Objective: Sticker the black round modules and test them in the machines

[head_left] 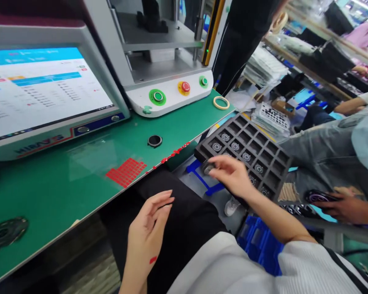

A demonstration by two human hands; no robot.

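My right hand [231, 173] pinches a small round dark watch part [207, 167] between thumb and fingers, beside the near left edge of a black foam tray [268, 141]. Several round watch parts [246, 157] sit in the tray's square compartments. Over my lap hovers my left hand [150, 224], its fingers loosely curved and apart from the thumb, with nothing held. A small red sticker [153, 259] is on its wrist. On the green bench [88, 179] lies a round watch face [155, 141] with a black top. Red stickers [127, 171] form a grid near the bench edge.
A machine with a white button panel [171, 96] and a monitor [43, 90] stand at the back of the bench. A tape roll [221, 103] rests by the corner, a dark round part [7, 233] at far left. Another person's hand [349, 206] holds a dark object at right.
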